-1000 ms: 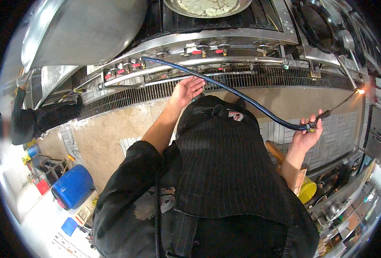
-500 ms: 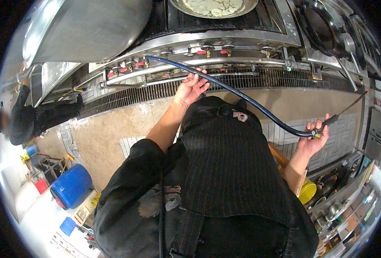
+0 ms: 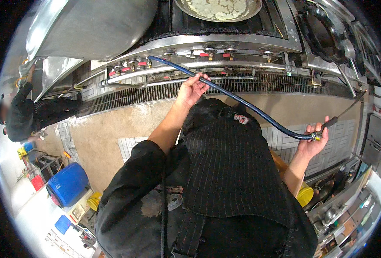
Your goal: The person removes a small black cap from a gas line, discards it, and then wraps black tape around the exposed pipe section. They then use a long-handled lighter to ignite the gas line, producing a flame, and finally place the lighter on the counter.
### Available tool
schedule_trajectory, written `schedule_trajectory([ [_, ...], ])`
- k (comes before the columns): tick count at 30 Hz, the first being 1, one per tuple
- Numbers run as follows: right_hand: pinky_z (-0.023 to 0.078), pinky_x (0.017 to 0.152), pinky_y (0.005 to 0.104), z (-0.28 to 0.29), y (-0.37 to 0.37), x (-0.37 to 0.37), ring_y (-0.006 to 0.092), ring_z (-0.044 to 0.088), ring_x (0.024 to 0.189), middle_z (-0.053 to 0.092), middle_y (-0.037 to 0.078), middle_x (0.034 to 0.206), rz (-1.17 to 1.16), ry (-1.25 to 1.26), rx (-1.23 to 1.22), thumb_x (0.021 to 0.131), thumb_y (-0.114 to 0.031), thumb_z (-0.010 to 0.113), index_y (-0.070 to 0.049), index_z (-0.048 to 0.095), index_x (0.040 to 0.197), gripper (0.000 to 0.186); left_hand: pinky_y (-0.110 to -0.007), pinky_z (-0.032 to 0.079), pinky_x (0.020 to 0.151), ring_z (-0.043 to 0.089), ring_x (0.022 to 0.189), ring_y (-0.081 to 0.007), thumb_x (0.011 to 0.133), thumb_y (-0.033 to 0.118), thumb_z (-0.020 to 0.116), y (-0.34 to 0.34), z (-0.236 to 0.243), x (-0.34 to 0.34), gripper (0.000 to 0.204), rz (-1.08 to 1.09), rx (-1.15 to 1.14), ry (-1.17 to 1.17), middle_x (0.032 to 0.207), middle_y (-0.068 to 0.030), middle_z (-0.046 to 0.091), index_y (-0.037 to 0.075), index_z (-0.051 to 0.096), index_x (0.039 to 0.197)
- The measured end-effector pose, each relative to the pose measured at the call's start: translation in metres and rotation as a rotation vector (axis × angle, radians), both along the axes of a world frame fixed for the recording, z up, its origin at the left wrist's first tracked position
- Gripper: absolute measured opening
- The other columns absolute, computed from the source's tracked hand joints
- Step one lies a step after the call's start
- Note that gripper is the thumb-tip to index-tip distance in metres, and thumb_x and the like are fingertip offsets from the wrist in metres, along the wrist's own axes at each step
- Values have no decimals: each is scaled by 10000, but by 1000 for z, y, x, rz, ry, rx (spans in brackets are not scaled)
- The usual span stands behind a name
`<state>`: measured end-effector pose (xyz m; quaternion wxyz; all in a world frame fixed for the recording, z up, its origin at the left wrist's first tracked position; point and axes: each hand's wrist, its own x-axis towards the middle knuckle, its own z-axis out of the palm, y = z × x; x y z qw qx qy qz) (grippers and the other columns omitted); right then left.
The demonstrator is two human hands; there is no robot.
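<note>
A dark blue hose [image 3: 246, 104] runs from beside the red-handled taps [image 3: 142, 64] on the stove front, across my body, down to the right. My left hand [image 3: 190, 91] pinches it in its upper part, with the fingers curled. Its lower end, with a brassy clamp [image 3: 315, 136], sits in my right hand [image 3: 311, 145]. From the same hand a thin metal rod with a dark grip [image 3: 329, 122] points up to the right, looking like a gas torch wand; how it joins the hose is partly covered by my fingers. No flame is visible at its tip.
Above the hose stands the stove, bearing a pan of pale food [image 3: 218, 9] and a large tilted metal wok or lid [image 3: 91, 30]. A floor grate [image 3: 126, 99] runs along it. At far left is another person in dark clothes [image 3: 20, 112]. A blue barrel [image 3: 68, 184] stands lower left.
My left fingers have curled closer round the hose. The right hand keeps its hold, and the rod has shifted little. The person at left has moved slightly.
</note>
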<state>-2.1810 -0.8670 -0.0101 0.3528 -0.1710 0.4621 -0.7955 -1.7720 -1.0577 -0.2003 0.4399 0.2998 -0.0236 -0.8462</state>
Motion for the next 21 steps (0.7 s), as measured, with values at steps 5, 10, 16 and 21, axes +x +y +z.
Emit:
schedule_trajectory([
  [5, 445, 605, 286, 2, 0, 3, 106, 496, 649, 570, 21, 815, -15, -12, 2, 1017, -248, 560, -36, 459, 1466, 506, -411, 516, 790, 582, 804, -227, 960, 321, 646, -5, 25, -22, 304, 134, 113, 191, 754, -51, 540, 109, 530, 776],
  [10, 449, 614, 290, 3, 0, 10, 102, 491, 648, 577, 18, 818, -56, -11, 47, 1014, -257, 564, -42, 475, 1461, 504, -334, 367, 538, 375, 493, -129, 987, 332, 625, -16, 31, -37, 520, 226, 360, 136, 544, 53, 303, 212, 294, 605],
  [16, 451, 611, 290, 1, 4, 15, 85, 484, 632, 595, 21, 827, -82, -12, 52, 1016, -255, 558, -38, 490, 1449, 489, -313, 346, 493, 348, 452, -113, 993, 238, 591, -19, 27, -35, 519, 228, 293, 56, 512, 56, 296, 216, 283, 576],
  [21, 450, 604, 285, 0, 8, 13, 85, 487, 610, 603, 32, 831, -61, 10, 30, 1022, -258, 547, -29, 492, 1442, 481, -310, 364, 522, 365, 466, -106, 998, 272, 608, -22, 38, -38, 462, 263, 369, 120, 529, 62, 336, 206, 359, 614],
])
